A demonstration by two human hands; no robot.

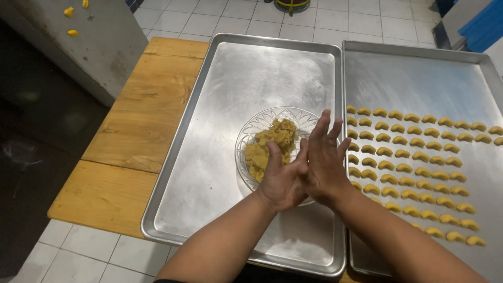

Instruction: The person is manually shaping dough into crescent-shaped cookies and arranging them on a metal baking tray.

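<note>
The glass plate [251, 137] serves as the landmark: a clear, patterned dish that sits in the middle of the left metal tray [209, 167], holding a crumbly heap of yellow-brown dough [272, 144].

Just at the near right edge of the glass plate, the two hands meet palm to palm. The left hand [280, 181] lies underneath, palm up, its thumb pointing toward the dough. The right hand [324, 160] is laid over it with fingers stretched flat and spread, pointing away from the person. Neither hand is clenched; both are flat and pressed together. Whether a bit of dough lies between the palms cannot be told, as the gap is hidden.

To the right of the glass plate, beyond the raised rims where the two trays touch, the right metal tray [419, 78] carries rows of small crescent-shaped dough pieces [414, 154], set apart from one another and filling its near half.

To the left of the glass plate, past the tray's edge, bare planks of the wooden worktop [141, 120] show. White tiled floor [209, 21] lies beyond it.
</note>
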